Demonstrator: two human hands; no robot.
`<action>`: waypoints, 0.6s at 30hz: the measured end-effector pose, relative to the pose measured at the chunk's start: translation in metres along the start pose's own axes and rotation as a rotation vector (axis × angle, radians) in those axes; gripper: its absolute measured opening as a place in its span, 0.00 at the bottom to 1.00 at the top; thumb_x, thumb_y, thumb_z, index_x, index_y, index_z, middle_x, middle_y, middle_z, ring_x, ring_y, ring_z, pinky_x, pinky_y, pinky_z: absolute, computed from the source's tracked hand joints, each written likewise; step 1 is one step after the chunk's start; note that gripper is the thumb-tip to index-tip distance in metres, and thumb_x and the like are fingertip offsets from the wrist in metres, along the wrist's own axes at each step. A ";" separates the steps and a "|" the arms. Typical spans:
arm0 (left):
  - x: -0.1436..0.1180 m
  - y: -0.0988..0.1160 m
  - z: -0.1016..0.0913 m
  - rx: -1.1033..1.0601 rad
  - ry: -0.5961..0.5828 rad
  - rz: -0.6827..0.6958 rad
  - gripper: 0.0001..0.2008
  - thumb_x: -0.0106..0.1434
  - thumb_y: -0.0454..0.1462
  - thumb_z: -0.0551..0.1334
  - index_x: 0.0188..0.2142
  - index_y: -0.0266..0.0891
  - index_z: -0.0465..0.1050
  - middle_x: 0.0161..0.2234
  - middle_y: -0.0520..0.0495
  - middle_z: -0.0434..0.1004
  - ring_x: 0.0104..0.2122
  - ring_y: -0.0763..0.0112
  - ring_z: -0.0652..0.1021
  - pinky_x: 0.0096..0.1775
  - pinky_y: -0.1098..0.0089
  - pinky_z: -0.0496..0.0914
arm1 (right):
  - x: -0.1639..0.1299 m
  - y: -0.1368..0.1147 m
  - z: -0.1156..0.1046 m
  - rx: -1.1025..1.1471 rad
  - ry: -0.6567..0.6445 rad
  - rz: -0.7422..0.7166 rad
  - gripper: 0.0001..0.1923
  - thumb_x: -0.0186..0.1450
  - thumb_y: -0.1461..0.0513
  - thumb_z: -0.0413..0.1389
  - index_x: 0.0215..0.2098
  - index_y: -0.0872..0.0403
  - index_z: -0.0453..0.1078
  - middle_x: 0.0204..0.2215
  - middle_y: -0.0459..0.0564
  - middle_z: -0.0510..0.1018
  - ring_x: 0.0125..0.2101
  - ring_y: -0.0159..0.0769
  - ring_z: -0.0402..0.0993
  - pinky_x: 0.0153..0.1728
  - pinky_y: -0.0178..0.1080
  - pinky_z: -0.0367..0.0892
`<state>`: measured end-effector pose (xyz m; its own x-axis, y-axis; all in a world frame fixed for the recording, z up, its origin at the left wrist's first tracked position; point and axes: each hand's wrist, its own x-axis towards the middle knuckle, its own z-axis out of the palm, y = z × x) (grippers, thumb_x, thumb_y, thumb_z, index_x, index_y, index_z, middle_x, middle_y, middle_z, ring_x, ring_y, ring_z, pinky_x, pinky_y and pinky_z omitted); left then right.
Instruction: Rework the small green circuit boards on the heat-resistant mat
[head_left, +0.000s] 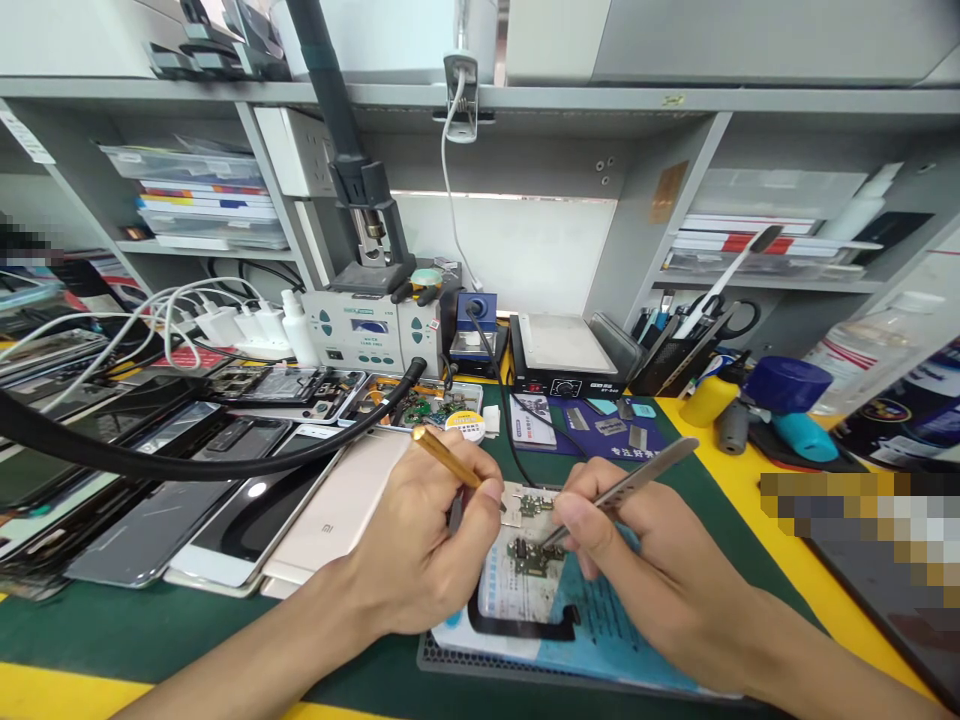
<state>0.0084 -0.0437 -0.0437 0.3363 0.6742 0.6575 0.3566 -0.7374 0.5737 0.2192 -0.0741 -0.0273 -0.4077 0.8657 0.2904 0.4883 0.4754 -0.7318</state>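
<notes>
Golden in the head view, a slim tool (448, 456) is gripped by the left hand (424, 535); the right hand's (645, 545) fingers pinch grey tweezers (656, 474), tips at the nearer circuit board (534, 562) on a blue-and-white sheet (600, 615). Both it and the farther board (536, 505) lie bare; work seems underway, but how much remains cannot be told.

A small green circuit board (534, 566) lies flat on a white-and-blue printed sheet (600, 612), a dark block among its parts; a second green section sits just beyond it, and whether they join is unclear. Grey metal tweezers (651, 474) slant down leftward, tips at the nearer board. A gold-coloured, pen-like tool (447, 457) slopes down rightward toward the farther section
</notes>
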 end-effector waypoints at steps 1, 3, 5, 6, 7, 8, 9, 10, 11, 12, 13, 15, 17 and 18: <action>-0.001 0.000 -0.001 -0.022 0.007 0.002 0.09 0.67 0.31 0.54 0.31 0.37 0.69 0.28 0.49 0.70 0.30 0.68 0.70 0.35 0.62 0.62 | -0.001 -0.002 0.000 0.015 -0.016 -0.013 0.19 0.77 0.57 0.43 0.28 0.51 0.61 0.24 0.44 0.66 0.24 0.35 0.66 0.26 0.38 0.62; -0.004 0.002 -0.002 -0.072 0.010 0.015 0.10 0.67 0.31 0.53 0.30 0.37 0.69 0.27 0.50 0.69 0.30 0.68 0.70 0.36 0.62 0.63 | -0.002 -0.004 -0.001 0.029 -0.040 -0.036 0.19 0.77 0.59 0.43 0.27 0.51 0.60 0.24 0.44 0.65 0.23 0.34 0.64 0.25 0.38 0.62; -0.007 0.004 -0.003 -0.120 -0.004 0.027 0.10 0.67 0.31 0.52 0.30 0.38 0.69 0.26 0.50 0.68 0.29 0.69 0.70 0.35 0.62 0.63 | -0.003 -0.005 -0.001 0.032 -0.048 -0.050 0.19 0.76 0.60 0.43 0.27 0.51 0.59 0.23 0.43 0.64 0.23 0.33 0.62 0.25 0.38 0.61; -0.009 0.006 -0.003 -0.139 -0.015 0.027 0.10 0.66 0.31 0.53 0.30 0.38 0.69 0.26 0.51 0.68 0.29 0.69 0.70 0.35 0.62 0.63 | -0.003 -0.005 -0.001 0.031 -0.049 -0.055 0.18 0.76 0.60 0.43 0.27 0.51 0.58 0.23 0.43 0.63 0.23 0.33 0.61 0.24 0.37 0.60; -0.010 0.007 -0.003 -0.153 -0.031 0.027 0.10 0.66 0.31 0.53 0.30 0.38 0.69 0.26 0.50 0.67 0.29 0.69 0.70 0.35 0.62 0.63 | -0.003 -0.004 -0.001 0.024 -0.049 -0.064 0.18 0.76 0.61 0.43 0.27 0.51 0.59 0.23 0.42 0.62 0.23 0.33 0.60 0.25 0.37 0.60; -0.011 0.008 -0.003 -0.164 -0.048 0.030 0.09 0.65 0.30 0.53 0.30 0.38 0.69 0.26 0.50 0.67 0.29 0.69 0.69 0.35 0.61 0.62 | -0.003 -0.004 -0.001 0.013 -0.051 -0.074 0.17 0.76 0.61 0.43 0.28 0.51 0.59 0.24 0.42 0.62 0.23 0.33 0.60 0.25 0.37 0.60; -0.011 0.009 -0.002 -0.172 -0.067 0.035 0.09 0.65 0.30 0.53 0.30 0.38 0.69 0.26 0.50 0.67 0.29 0.69 0.69 0.36 0.61 0.62 | -0.002 -0.003 -0.001 0.000 -0.054 -0.089 0.16 0.76 0.61 0.44 0.29 0.51 0.60 0.24 0.43 0.63 0.24 0.34 0.60 0.26 0.38 0.60; -0.010 0.010 -0.001 -0.175 -0.078 0.044 0.08 0.64 0.30 0.54 0.30 0.37 0.69 0.26 0.51 0.67 0.28 0.70 0.68 0.36 0.61 0.61 | -0.002 -0.003 -0.001 -0.013 -0.060 -0.104 0.15 0.75 0.62 0.44 0.30 0.51 0.61 0.25 0.43 0.63 0.24 0.34 0.60 0.27 0.38 0.60; -0.010 0.010 0.000 -0.169 -0.084 0.054 0.08 0.63 0.30 0.54 0.29 0.37 0.68 0.25 0.51 0.66 0.27 0.70 0.67 0.35 0.61 0.61 | -0.002 -0.002 -0.001 -0.023 -0.063 -0.118 0.14 0.75 0.63 0.44 0.31 0.52 0.63 0.25 0.43 0.63 0.25 0.34 0.60 0.28 0.38 0.60; -0.009 0.011 0.000 -0.156 -0.086 0.065 0.08 0.63 0.30 0.54 0.29 0.37 0.67 0.24 0.52 0.65 0.26 0.71 0.66 0.35 0.61 0.60 | -0.002 -0.002 -0.001 -0.029 -0.067 -0.130 0.14 0.75 0.64 0.45 0.32 0.52 0.64 0.26 0.43 0.64 0.25 0.34 0.60 0.28 0.38 0.60; -0.007 0.012 0.001 -0.141 -0.083 0.073 0.08 0.62 0.30 0.54 0.28 0.37 0.67 0.24 0.52 0.64 0.26 0.71 0.66 0.35 0.61 0.60 | -0.002 -0.002 -0.002 -0.030 -0.069 -0.142 0.13 0.75 0.64 0.45 0.32 0.52 0.64 0.26 0.43 0.64 0.26 0.34 0.61 0.29 0.39 0.60; -0.006 0.014 0.002 -0.114 -0.081 0.080 0.08 0.62 0.30 0.54 0.27 0.37 0.66 0.23 0.52 0.63 0.25 0.72 0.65 0.34 0.61 0.59 | -0.003 -0.002 -0.002 -0.026 -0.064 -0.154 0.13 0.74 0.65 0.45 0.32 0.52 0.64 0.26 0.44 0.65 0.26 0.35 0.62 0.29 0.39 0.60; -0.004 0.015 0.002 -0.109 -0.090 0.084 0.08 0.62 0.30 0.54 0.27 0.37 0.66 0.23 0.52 0.64 0.25 0.72 0.66 0.34 0.62 0.59 | -0.003 -0.002 -0.002 -0.028 -0.060 -0.161 0.13 0.74 0.66 0.45 0.32 0.52 0.64 0.26 0.44 0.65 0.26 0.35 0.62 0.29 0.39 0.60; -0.004 0.015 0.001 -0.113 -0.089 0.087 0.08 0.62 0.29 0.53 0.27 0.37 0.66 0.23 0.53 0.64 0.25 0.72 0.66 0.34 0.62 0.59 | -0.003 -0.002 -0.002 -0.031 -0.061 -0.161 0.13 0.74 0.66 0.45 0.32 0.52 0.64 0.26 0.43 0.65 0.26 0.35 0.62 0.29 0.39 0.60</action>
<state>0.0136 -0.0573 -0.0386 0.4392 0.6053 0.6639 0.2245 -0.7895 0.5713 0.2210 -0.0774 -0.0250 -0.5278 0.7675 0.3637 0.4359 0.6123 -0.6596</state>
